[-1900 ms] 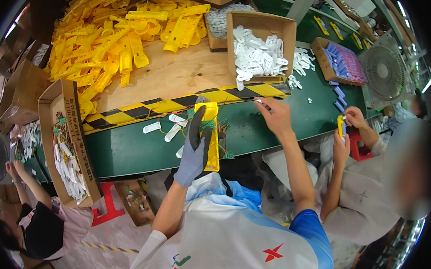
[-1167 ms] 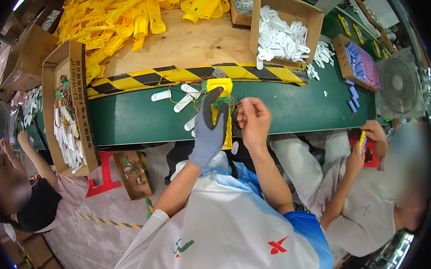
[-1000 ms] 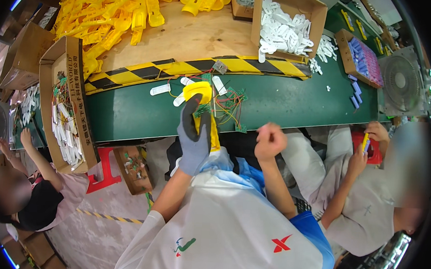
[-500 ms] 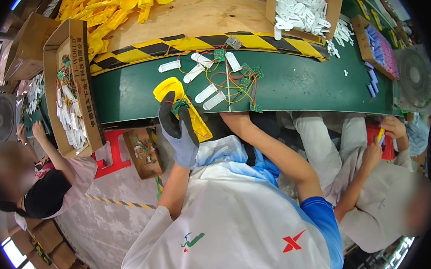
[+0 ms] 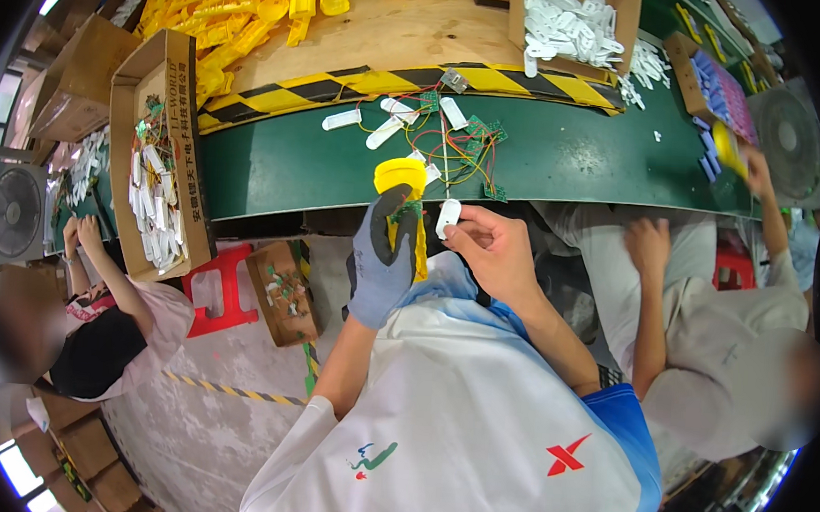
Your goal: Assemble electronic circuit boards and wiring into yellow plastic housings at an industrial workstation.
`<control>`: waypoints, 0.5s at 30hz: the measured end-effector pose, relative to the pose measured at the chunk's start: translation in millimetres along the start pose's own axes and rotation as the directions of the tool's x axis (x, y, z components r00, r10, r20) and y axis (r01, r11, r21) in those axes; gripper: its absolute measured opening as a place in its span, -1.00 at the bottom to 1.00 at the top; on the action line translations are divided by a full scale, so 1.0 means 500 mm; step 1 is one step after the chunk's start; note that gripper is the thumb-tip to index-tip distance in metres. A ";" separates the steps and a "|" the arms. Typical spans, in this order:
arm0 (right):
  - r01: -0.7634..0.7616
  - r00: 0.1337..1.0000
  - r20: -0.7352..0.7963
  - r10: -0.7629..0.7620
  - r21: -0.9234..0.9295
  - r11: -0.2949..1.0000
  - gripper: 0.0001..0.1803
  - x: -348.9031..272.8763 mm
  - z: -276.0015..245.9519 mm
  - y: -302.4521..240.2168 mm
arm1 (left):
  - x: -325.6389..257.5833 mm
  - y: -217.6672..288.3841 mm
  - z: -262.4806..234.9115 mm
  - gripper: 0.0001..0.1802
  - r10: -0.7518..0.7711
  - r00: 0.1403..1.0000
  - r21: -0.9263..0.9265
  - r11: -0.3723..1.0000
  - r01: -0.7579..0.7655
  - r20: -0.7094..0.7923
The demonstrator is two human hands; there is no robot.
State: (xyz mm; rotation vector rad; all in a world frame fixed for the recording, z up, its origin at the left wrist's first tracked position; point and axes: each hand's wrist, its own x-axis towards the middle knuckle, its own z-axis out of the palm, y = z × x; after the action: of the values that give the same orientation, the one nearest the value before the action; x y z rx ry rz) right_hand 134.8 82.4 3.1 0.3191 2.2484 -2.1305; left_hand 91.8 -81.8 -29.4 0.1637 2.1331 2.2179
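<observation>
Yellow plastic housing [image 5: 405,185] sitting clamped in gloved left hand [image 5: 381,264], lower end hidden. Pinching small white piece [image 5: 447,217] in right hand [image 5: 490,252], just beside it; possibly touching.

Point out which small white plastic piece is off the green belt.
The white piece pinched in the right hand, beside the gloved left hand; the other white pieces lie on the green belt.

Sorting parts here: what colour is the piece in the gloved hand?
Yellow plastic piece, head view.

Bare green counter [image 5: 274,168] left of the wire tangle [image 5: 459,151], white plastic pieces [image 5: 390,128] scattered just behind it, cardboard box [image 5: 158,147] blocking the far left, open green right of the tangle
</observation>
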 end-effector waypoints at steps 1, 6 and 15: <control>0.033 0.999 0.001 -0.033 -0.045 0.998 -0.72 0.002 -0.001 -0.007 | -0.002 0.017 0.005 -0.64 0.083 0.996 0.106 0.991 -0.085 0.022; 0.103 0.994 -0.017 -0.107 -0.150 0.983 -0.71 -0.027 0.002 -0.052 | -0.011 0.038 0.015 -0.66 0.195 0.979 0.141 0.969 -0.202 0.065; 0.436 0.878 0.058 -0.476 -0.510 0.742 -0.73 -0.095 -0.037 -0.074 | -0.037 0.083 0.027 -0.68 0.372 0.923 0.241 0.891 -0.386 0.102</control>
State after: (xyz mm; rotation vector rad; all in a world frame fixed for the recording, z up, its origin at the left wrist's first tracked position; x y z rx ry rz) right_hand 177.2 93.0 48.2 -0.2053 3.0715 -1.5623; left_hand 113.3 -72.2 12.0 0.7034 2.5324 2.0618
